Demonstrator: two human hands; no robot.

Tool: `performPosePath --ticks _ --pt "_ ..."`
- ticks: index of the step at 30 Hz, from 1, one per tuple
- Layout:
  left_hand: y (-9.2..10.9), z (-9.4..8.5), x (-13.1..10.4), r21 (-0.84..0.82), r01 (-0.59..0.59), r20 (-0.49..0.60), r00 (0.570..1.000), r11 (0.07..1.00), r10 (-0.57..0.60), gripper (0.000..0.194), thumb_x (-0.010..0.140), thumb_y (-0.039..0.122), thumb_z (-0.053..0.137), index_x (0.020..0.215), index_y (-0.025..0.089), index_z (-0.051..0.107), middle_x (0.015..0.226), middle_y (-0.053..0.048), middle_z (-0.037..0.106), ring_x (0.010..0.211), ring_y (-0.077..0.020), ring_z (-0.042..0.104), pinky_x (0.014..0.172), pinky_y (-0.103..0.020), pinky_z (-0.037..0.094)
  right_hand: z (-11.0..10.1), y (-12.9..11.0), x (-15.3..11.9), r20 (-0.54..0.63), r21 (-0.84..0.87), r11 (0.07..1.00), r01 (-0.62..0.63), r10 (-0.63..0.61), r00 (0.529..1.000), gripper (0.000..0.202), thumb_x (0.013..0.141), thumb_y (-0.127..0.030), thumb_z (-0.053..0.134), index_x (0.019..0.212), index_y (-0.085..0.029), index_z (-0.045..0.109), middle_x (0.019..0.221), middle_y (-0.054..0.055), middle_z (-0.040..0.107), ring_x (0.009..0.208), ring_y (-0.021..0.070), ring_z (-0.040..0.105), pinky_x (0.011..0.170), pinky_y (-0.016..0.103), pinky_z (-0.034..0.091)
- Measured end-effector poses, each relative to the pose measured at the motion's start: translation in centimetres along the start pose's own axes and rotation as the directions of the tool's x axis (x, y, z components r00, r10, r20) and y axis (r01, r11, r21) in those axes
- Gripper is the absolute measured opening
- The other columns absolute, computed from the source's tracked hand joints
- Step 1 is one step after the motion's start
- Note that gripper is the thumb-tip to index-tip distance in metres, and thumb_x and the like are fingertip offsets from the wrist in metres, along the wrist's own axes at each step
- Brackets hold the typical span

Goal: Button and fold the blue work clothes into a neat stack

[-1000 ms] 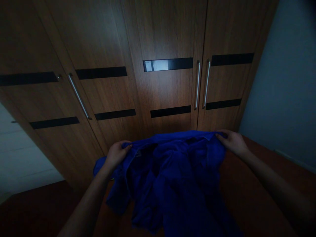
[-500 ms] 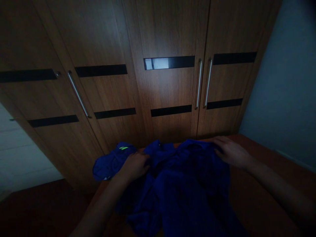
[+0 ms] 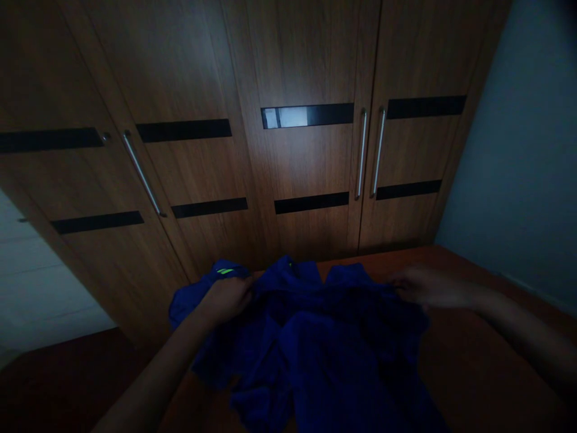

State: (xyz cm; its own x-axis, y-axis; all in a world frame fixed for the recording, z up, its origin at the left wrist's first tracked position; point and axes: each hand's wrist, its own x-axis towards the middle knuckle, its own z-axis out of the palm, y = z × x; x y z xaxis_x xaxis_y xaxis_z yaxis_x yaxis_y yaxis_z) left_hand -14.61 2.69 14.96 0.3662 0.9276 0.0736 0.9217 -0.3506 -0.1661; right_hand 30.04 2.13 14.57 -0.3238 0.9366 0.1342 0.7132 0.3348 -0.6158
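A rumpled dark blue garment (image 3: 333, 361) lies spread over a reddish-brown surface, its exact kind hard to make out in the dim light. My left hand (image 3: 229, 297) is closed on the cloth at its upper left. Beyond that hand, a bunched blue part (image 3: 193, 294) carries a small bright green striped mark (image 3: 225, 270). At the garment's upper right, my right hand (image 3: 412, 285) pinches the edge of the cloth, slightly smeared by motion. Folds hide most of the garment's outline.
A wooden wardrobe (image 3: 306, 162) with black strips and long metal handles (image 3: 362, 153) rises behind the reddish-brown surface (image 3: 469, 337). A pale wall (image 3: 505, 150) stands to the right, and a whitish panelled piece (image 3: 31, 282) to the left.
My left hand has moved left and my right hand slightly right and down, drawing the blue cloth wider between them. The garment's upper right edge has shifted down.
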Motion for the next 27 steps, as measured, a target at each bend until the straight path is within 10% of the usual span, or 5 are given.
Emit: performPosePath --ticks 5,10,16,22,27 --pt "-0.7 -3.1 0.6 -0.409 0.116 -0.129 0.975 0.905 -0.184 0.026 0.084 0.031 0.041 0.102 0.021 0.057 0.079 -0.003 0.064 0.069 -0.0178 0.063 0.064 -0.027 0.047 -3.2 -2.6 0.9 0.071 0.505 0.85 -0.15 0.132 0.989 0.034 0.075 -0.035 0.056 0.104 -0.024 0.068 0.08 0.006 0.072 0.06 0.0177 0.066 0.052 0.028 0.05" --pt "0.0 -7.8 0.5 -0.972 0.009 -0.037 0.981 0.234 -0.191 0.039 0.078 0.025 0.049 0.116 0.017 0.054 0.055 0.004 0.058 0.044 -0.0107 0.054 0.042 -0.018 0.041 -5.4 -6.4 1.5 -0.265 0.757 0.647 0.087 0.182 0.947 0.027 0.085 -0.029 0.048 0.104 -0.02 0.066 0.089 0.007 0.072 0.071 0.0156 0.068 0.064 0.028 0.053" --pt "2.2 -16.8 -0.6 -0.865 -0.444 -0.334 0.857 -0.235 -0.392 0.023 0.081 0.011 0.043 0.087 0.016 0.065 0.055 0.003 0.065 0.048 -0.0068 0.06 0.047 -0.014 0.047 -8.4 -14.5 0.5 -0.622 0.564 0.623 0.543 -0.113 0.775 0.018 0.088 -0.022 0.048 0.098 -0.02 0.063 0.095 0.002 0.071 0.086 0.0124 0.067 0.078 0.027 0.053" --pt "4.3 -21.1 4.8 -0.68 -0.726 -0.631 0.65 -0.101 -0.424 0.02 0.084 0.012 0.048 0.092 0.023 0.063 0.082 0.002 0.074 0.08 -0.0128 0.069 0.078 -0.025 0.053 -9.5 -18.5 5.7 -0.792 -0.057 0.772 0.633 -0.421 0.442 0.035 0.08 -0.009 0.052 0.113 -0.019 0.053 0.109 0.004 0.067 0.103 0.017 0.062 0.094 0.038 0.048" --pt "4.1 -15.1 12.7 -0.797 -0.59 -0.602 0.769 0.124 -0.215 0.053 0.074 0.011 0.056 0.126 0.015 0.044 0.128 -0.011 0.058 0.122 -0.0224 0.05 0.105 -0.044 0.035 -5.9 -14.4 13.6 -0.56 -0.215 0.903 0.373 -0.427 0.711 0.061 0.077 -0.012 0.053 0.136 -0.011 0.036 0.132 0.014 0.051 0.124 0.0265 0.046 0.107 0.046 0.033"
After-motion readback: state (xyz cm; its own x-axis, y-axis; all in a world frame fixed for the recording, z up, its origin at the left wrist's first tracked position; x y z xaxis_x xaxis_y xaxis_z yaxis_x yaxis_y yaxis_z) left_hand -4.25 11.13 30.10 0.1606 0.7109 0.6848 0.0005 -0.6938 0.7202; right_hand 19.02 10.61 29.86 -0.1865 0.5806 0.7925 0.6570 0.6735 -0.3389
